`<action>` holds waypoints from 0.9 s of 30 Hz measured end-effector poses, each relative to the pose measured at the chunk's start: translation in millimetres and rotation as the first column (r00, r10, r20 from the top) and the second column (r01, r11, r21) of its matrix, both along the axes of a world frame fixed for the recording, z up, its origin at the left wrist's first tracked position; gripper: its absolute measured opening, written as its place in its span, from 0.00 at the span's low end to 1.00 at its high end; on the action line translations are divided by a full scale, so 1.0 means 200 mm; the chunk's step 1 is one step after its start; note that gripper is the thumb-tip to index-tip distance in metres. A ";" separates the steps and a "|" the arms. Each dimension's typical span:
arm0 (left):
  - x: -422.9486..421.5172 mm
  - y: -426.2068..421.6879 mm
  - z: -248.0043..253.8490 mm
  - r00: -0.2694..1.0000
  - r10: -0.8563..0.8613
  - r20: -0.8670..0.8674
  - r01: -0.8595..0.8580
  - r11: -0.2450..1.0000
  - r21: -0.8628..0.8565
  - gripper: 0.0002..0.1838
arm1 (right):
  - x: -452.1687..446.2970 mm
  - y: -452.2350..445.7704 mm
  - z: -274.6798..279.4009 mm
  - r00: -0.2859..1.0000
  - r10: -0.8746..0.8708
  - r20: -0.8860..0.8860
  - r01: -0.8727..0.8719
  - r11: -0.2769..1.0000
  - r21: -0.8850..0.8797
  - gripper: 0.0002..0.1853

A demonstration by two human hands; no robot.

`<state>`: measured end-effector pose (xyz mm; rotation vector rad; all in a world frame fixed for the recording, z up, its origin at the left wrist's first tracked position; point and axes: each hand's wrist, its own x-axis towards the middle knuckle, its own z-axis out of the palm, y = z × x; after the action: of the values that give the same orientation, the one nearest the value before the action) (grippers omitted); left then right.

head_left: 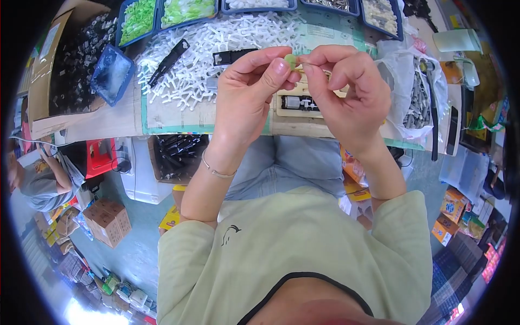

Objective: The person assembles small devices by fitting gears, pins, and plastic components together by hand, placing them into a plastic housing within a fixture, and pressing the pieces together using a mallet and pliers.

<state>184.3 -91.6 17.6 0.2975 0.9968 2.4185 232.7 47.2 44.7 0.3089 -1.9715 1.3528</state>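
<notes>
Above the worktable my left hand [250,89] pinches a small round green plastic piece [291,59] between thumb and fingers. Close against it, my right hand [352,89] has thumb and forefinger pinched at the piece's right side. A thin yellowish bit shows between the fingertips; what it is, I cannot make out. Below the hands, a beige fixture [287,112] holds a black and silver part [298,103], partly covered by my right hand. A black elongated housing [234,57] lies just behind my left hand, and another black housing [169,63] rests further left on the white parts.
A heap of white plastic parts [203,81] covers the table's back left. Blue bins [157,24] line the far edge. A blue tray [112,75] and a box of dark parts [40,92] stand left; a bag of grey parts [398,122] sits right. Another person [46,181] is at far left.
</notes>
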 end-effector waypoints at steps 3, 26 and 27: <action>0.01 -0.01 -0.01 1.000 -0.012 0.020 0.012 1.000 0.003 0.12 | 0.02 0.00 -0.01 0.999 -0.028 -0.025 0.030 0.995 0.096 0.12; 0.08 0.01 -0.05 0.995 -0.017 0.101 0.008 0.996 0.086 0.17 | 0.11 -0.05 -0.10 0.990 0.027 0.139 0.006 0.972 -0.235 0.12; 0.08 0.01 -0.05 0.977 -0.060 0.206 0.025 0.986 0.166 0.17 | 0.11 -0.06 -0.09 0.996 0.021 0.083 0.011 0.933 -0.361 0.12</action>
<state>200.7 -89.0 7.7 0.1141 0.6949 2.4362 254.2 35.0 25.8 0.0817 -1.7420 1.7217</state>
